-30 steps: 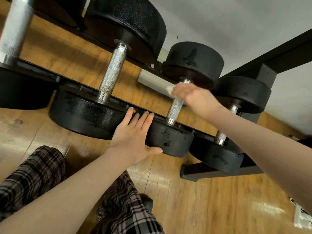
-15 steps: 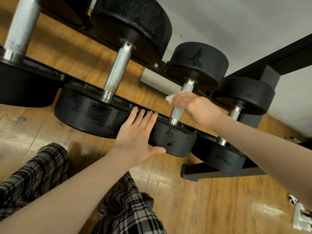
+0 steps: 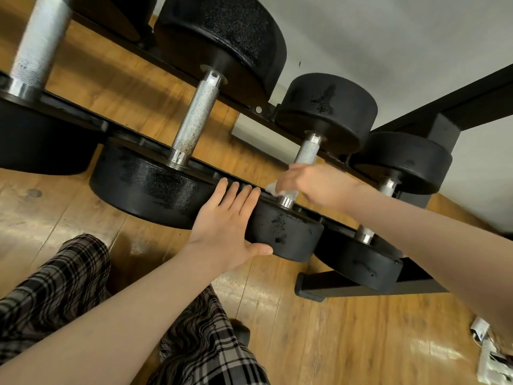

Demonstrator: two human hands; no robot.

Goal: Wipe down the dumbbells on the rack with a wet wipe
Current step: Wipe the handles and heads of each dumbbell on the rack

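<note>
Here, a wooden floor (image 3: pixel 347 329) runs under a black dumbbell rack (image 3: pixel 416 287) whose rails carry a row of black dumbbells with knurled steel handles. The big dumbbell (image 3: pixel 194 126) at the middle left stands well clear of both hands' grip, though its near head touches the left fingers. Just right of it sits the smaller dumbbell (image 3: pixel 288 234) being cleaned, and a still smaller one (image 3: pixel 361 262) lies at the far right end of the rack. Plaid trousers (image 3: pixel 55 287) fill the lower left. The left hand (image 3: pixel 224 229) lies flat with fingers straight and close together, pressed on the near head of the smaller dumbbell, thumb under its rim. The right hand (image 3: pixel 316 184) curls round that dumbbell's handle, pinching a white wet wipe (image 3: pixel 273 188) against the steel just above the lower collar.
</note>
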